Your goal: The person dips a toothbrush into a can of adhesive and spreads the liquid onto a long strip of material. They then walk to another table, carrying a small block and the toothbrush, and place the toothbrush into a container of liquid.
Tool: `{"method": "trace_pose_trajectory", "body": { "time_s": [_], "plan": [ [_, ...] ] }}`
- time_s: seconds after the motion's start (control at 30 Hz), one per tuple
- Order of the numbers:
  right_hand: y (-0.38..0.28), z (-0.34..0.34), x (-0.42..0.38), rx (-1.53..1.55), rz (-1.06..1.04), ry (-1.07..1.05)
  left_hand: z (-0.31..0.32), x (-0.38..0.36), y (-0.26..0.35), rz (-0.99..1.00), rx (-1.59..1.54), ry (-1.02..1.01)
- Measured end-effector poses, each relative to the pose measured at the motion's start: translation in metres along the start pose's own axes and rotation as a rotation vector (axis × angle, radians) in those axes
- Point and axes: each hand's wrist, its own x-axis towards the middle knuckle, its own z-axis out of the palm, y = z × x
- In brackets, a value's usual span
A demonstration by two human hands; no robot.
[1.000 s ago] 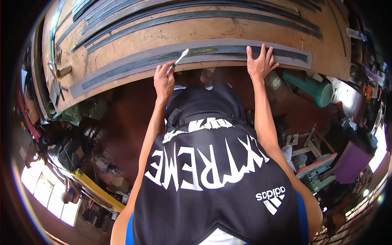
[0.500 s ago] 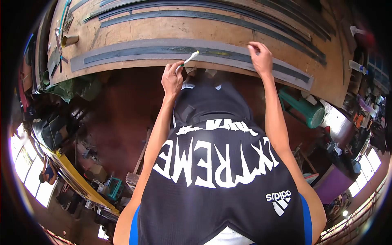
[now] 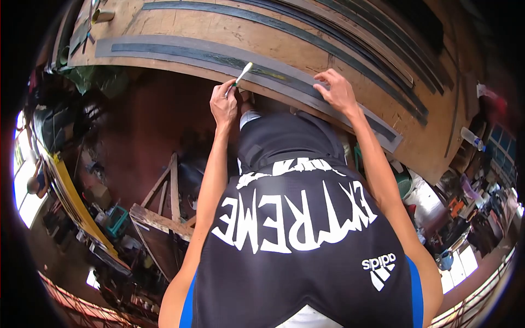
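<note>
A small white brush (image 3: pixel 244 74) with a pale yellowish tip is held in my left hand (image 3: pixel 224 104), its tip up beside the near dark strip. My right hand (image 3: pixel 338 92) hovers over the strip's right part with its fingers apart and slightly curled, holding nothing that I can see. The long dark strip (image 3: pixel 180 51) lies on a grey backing sheet (image 3: pixel 131 41) along the table's near edge. Wet-looking, yellowish-green smears show on the middle of the strip, between my two hands.
More long dark strips (image 3: pixel 240 15) lie across the wooden table (image 3: pixel 219 33). A brass-coloured cup (image 3: pixel 102 16) stands at its far left and a clear bottle (image 3: pixel 472 139) lies at the right. Wooden frames (image 3: pixel 164 218) stand below left. Another person (image 3: pixel 37 183) is far off at the left.
The view has turned and shifted, so the table appears tilted down to the right. My right hand's fingers have spread from a pinch. The brush in my left hand stands more upright.
</note>
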Motion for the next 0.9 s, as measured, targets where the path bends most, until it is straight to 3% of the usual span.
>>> {"method": "trace_pose_trajectory", "body": {
  "time_s": [0.33,0.6,0.7,0.9],
  "plan": [
    [0.023,0.024,-0.018,-0.098,-0.186,0.122,0.031,-0.039,0.034,-0.060,0.044,0.150],
    [0.030,0.019,-0.024,-0.102,-0.270,0.109,0.041,-0.045,0.043,0.131,0.103,-0.034],
    [0.033,0.022,-0.024,-0.106,-0.261,0.112,0.045,-0.042,0.038,0.133,0.137,0.004],
    [0.037,0.027,-0.024,-0.069,-0.246,0.119,0.035,-0.026,0.043,0.441,0.341,-0.087]
  ]
}}
